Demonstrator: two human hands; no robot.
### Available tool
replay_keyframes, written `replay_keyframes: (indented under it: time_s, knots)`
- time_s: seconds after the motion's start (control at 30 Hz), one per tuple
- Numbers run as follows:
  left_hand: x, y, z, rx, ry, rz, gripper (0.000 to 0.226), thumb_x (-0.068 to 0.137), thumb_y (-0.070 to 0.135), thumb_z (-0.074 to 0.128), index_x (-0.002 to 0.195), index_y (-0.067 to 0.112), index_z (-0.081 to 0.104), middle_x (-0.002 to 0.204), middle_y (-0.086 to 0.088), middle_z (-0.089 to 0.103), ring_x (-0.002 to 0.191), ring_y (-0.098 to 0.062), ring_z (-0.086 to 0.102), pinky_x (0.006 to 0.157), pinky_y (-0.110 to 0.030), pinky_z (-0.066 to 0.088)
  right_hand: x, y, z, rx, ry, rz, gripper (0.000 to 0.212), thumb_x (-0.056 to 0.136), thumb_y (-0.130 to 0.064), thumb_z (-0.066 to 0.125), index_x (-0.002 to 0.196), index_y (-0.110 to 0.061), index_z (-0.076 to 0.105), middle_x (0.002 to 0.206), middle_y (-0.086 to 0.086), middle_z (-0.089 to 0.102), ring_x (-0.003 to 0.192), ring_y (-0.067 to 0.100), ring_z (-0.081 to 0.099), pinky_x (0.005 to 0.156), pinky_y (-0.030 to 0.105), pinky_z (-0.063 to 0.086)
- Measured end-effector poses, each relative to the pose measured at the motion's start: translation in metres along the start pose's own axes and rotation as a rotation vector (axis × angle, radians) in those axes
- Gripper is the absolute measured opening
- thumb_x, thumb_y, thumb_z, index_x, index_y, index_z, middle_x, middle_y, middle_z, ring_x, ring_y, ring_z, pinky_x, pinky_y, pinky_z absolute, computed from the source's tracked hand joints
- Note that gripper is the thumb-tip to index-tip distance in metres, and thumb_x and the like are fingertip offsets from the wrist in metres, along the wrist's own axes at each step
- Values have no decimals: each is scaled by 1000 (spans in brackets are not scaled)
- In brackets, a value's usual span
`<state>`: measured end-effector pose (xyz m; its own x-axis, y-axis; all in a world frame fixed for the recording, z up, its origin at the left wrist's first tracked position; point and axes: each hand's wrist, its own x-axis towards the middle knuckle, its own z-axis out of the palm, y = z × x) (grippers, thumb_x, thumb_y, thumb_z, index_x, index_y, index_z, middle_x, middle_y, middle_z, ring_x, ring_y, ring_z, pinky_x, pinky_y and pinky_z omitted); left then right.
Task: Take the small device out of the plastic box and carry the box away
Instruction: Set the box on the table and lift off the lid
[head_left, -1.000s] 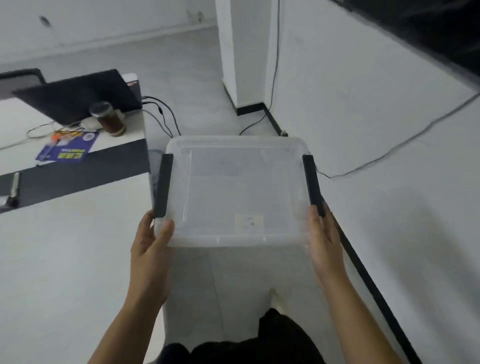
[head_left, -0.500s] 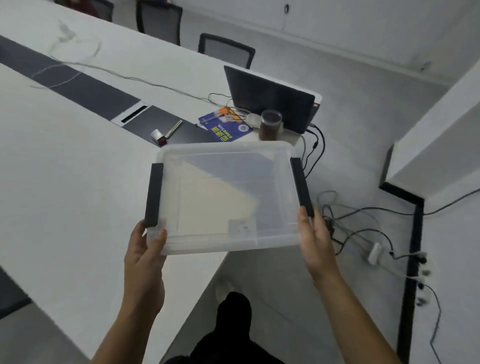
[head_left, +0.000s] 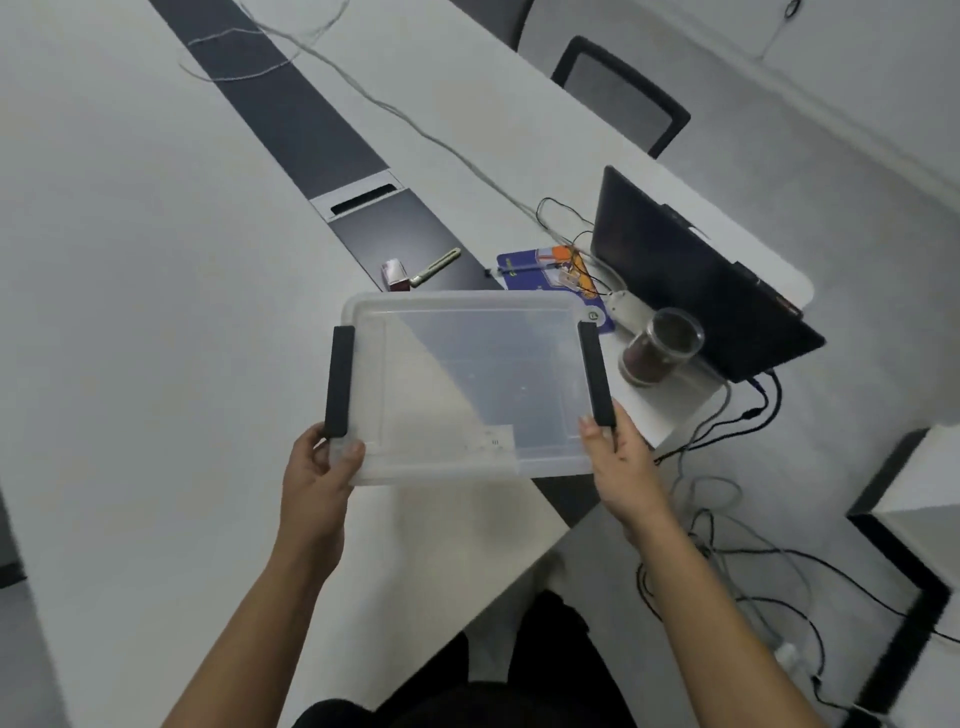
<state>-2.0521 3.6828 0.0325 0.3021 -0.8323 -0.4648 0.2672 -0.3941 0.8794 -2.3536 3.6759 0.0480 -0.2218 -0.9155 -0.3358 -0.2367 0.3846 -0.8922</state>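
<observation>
A clear plastic box (head_left: 467, 384) with a lid and two black side latches is held in the air over the corner of the white table (head_left: 156, 338). My left hand (head_left: 317, 467) grips its near left corner, thumb on top. My right hand (head_left: 618, 467) grips the near right corner below the black latch. The box looks empty; I see the table through it. A small reddish device (head_left: 395, 274) lies on the table's dark strip just beyond the box, next to a silver stick.
A dark laptop (head_left: 696, 280), a cup of brown drink (head_left: 657, 348) and a blue booklet (head_left: 545, 275) with small parts sit at the table's end. Cables run over the table and tangle on the floor at the right. A chair (head_left: 618, 93) stands behind the table.
My view and the box have swung left, from facing the wall and floor to over the table corner. Both hands keep the same grip.
</observation>
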Motion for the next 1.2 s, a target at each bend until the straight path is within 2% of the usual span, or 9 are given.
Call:
replay_keyframes:
  time_s: [0.17, 0.3, 0.47, 0.57, 0.7, 0.83, 0.97, 1.13, 1.2]
  knots:
    - [36, -15, 13, 63, 173, -66, 46, 98, 11, 62, 142, 10, 46, 131, -10, 65, 125, -32, 61, 112, -50, 44, 96, -11, 23, -50, -150, -33, 42, 99, -38, 54, 140, -31, 48, 126, -15, 63, 119, 7, 59, 104, 39, 49]
    - [59, -18, 34, 57, 286, -134, 48, 99, 13, 61, 142, 13, 41, 138, -12, 61, 131, -34, 56, 115, -53, 40, 165, -15, 36, -129, -261, 27, 65, 96, -46, 56, 154, -28, 32, 154, -2, 41, 140, 20, 41, 113, 47, 40]
    - [91, -16, 61, 49, 361, -178, 42, 96, 13, 62, 132, 20, 41, 137, -9, 61, 127, -31, 59, 112, -54, 42, 218, -24, 39, -197, -280, -16, 68, 97, -44, 55, 156, -24, 28, 160, -1, 30, 147, 19, 29, 109, 31, 35]
    - [110, -9, 74, 99, 429, -133, 46, 92, 34, 65, 129, 14, 47, 129, -6, 62, 106, -22, 61, 100, -49, 49, 241, -28, 39, -251, -306, -21, 68, 98, -45, 54, 156, -23, 28, 159, 0, 33, 146, 21, 31, 109, 31, 34]
    - [137, 4, 87, 263, 519, -91, 49, 97, 47, 54, 134, 17, 44, 108, 0, 56, 88, -18, 54, 77, -33, 44, 261, -42, 52, -343, -269, -5, 61, 99, -42, 53, 153, -19, 33, 147, 5, 48, 135, 27, 46, 98, 30, 36]
    - [153, 9, 95, 467, 615, -19, 47, 101, 45, 47, 139, 17, 47, 108, -1, 62, 94, -24, 59, 80, -34, 44, 269, -44, 66, -420, -216, 8, 66, 97, -56, 47, 152, -22, 33, 139, 8, 56, 126, 30, 53, 97, 39, 41]
    - [157, 4, 97, 523, 726, 33, 45, 101, 46, 47, 138, 21, 50, 114, -2, 67, 97, -25, 62, 86, -37, 47, 266, -36, 76, -429, -96, -68, 64, 95, -61, 44, 150, -29, 33, 133, 9, 59, 123, 29, 54, 80, 29, 36]
    - [160, -1, 98, 595, 753, 66, 47, 105, 41, 41, 146, 21, 49, 122, -11, 62, 94, -20, 54, 83, -31, 37, 265, -31, 77, -459, -61, -168, 64, 97, -59, 40, 153, -29, 33, 145, 3, 51, 128, 25, 50, 82, 29, 43]
    - [159, 0, 98, 576, 779, 59, 48, 107, 40, 36, 149, 20, 48, 128, -12, 61, 101, -23, 57, 86, -32, 39, 266, -29, 77, -441, -56, -172, 63, 97, -59, 38, 153, -29, 34, 147, 3, 48, 131, 23, 46, 86, 32, 47]
